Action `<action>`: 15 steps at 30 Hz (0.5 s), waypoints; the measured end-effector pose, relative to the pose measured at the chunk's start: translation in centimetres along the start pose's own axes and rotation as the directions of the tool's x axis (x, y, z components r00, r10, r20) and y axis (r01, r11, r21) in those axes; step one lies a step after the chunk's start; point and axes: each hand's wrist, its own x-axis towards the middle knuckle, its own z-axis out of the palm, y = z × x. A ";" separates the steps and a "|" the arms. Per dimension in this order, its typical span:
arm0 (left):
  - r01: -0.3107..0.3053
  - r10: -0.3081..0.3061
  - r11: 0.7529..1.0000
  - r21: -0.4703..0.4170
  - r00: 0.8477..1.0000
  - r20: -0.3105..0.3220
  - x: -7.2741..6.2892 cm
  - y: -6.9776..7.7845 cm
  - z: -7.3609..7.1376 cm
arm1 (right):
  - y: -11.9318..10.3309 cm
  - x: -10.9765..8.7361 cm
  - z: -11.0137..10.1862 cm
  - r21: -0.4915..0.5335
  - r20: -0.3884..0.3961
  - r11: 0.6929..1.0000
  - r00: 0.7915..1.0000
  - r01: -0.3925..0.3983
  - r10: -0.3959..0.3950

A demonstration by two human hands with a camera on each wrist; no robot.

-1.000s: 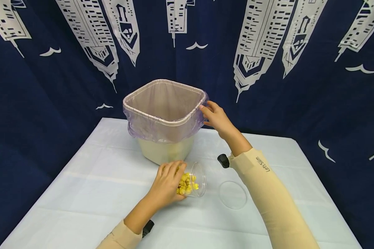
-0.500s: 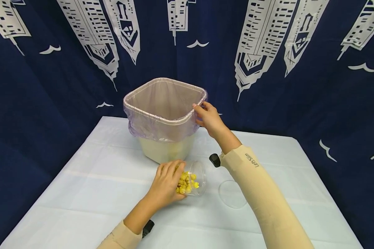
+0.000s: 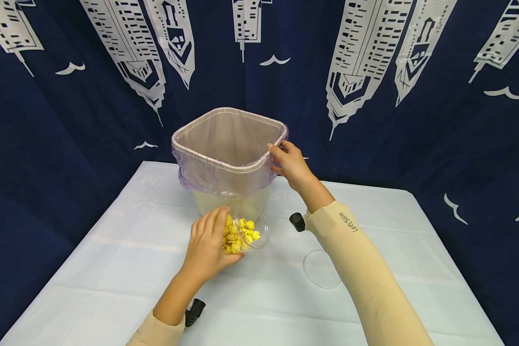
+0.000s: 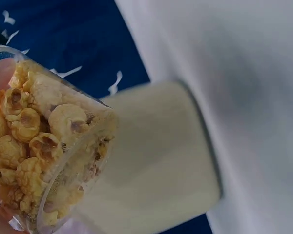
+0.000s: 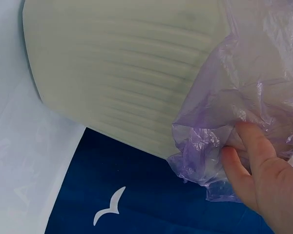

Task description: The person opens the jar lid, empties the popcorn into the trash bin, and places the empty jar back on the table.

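My left hand (image 3: 207,242) grips a clear plastic jar (image 3: 261,230) of yellow popcorn (image 3: 233,235). The jar is raised a little over the table and leans with its uncovered mouth to the right, in front of the trash can (image 3: 205,202). In the left wrist view the popcorn (image 4: 44,126) shows through the jar wall. A thin purple bag (image 3: 225,180) lines the can and folds down over its rim. At the can's right side, my right hand (image 3: 294,168) pinches the bagged rim, thumb on top. Its fingers press the bag (image 5: 200,141) in the right wrist view.
A clear round lid (image 3: 322,270) lies flat on the white-covered table (image 3: 112,269), right of the jar and beside my right forearm. A dark blue curtain (image 3: 251,86) with white building prints hangs behind the table.
The jar has lifted off the table in my left hand and shifted left and toward the can. My right hand first slid inward onto the rim, then stayed there.
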 end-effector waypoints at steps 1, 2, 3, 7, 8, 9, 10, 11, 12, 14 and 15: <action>0.014 -0.014 1.000 -0.001 1.000 -0.022 0.2 -0.1 -0.5 | 0.0 0.0 0.0 -0.001 0.001 1.000 1.000 0.001 -0.001; 0.028 -0.028 1.000 -0.001 0.999 -0.043 0.4 -0.3 -1.0 | 0.0 0.0 0.0 -0.006 0.002 1.000 1.000 0.001 -0.001; 0.040 -0.040 0.999 -0.002 0.997 -0.064 0.6 -0.4 -1.4 | 0.0 0.0 0.0 -0.011 0.002 1.000 1.000 0.001 -0.001; 0.081 -0.081 0.997 -0.002 0.986 -0.149 1.3 -1.0 -3.4 | -0.1 -0.1 0.1 -0.011 0.002 1.000 1.000 -0.001 0.001; 0.089 -0.088 0.996 0.002 0.981 -0.173 1.5 -1.2 -3.9 | -0.2 -0.2 0.1 -0.012 0.000 1.000 1.000 -0.003 0.003; 0.098 -0.095 0.995 0.006 0.976 -0.196 1.7 -1.3 -4.3 | -0.2 -0.2 0.1 -0.007 -0.002 1.000 1.000 -0.003 0.003; 0.107 -0.102 0.994 0.011 0.971 -0.216 2.0 -1.5 -4.8 | -0.2 -0.1 0.2 -0.006 -0.002 1.000 1.000 -0.003 0.003; 0.115 -0.108 0.993 0.017 0.966 -0.234 2.3 -1.7 -5.3 | -0.2 -0.2 0.1 -0.008 -0.002 1.000 1.000 -0.003 0.003; 0.122 -0.113 0.992 0.020 0.960 -0.256 2.7 -1.8 -5.8 | -0.2 -0.2 0.1 -0.005 0.000 1.000 1.000 -0.002 0.002; 0.133 -0.120 0.991 0.027 0.949 -0.291 3.6 -2.2 -6.7 | -0.2 -0.2 0.1 -0.002 -0.001 1.000 1.000 0.001 -0.001; 0.136 -0.121 0.990 0.031 0.945 -0.304 4.2 -2.3 -7.2 | -0.2 -0.2 0.2 -0.002 0.000 1.000 1.000 0.003 -0.003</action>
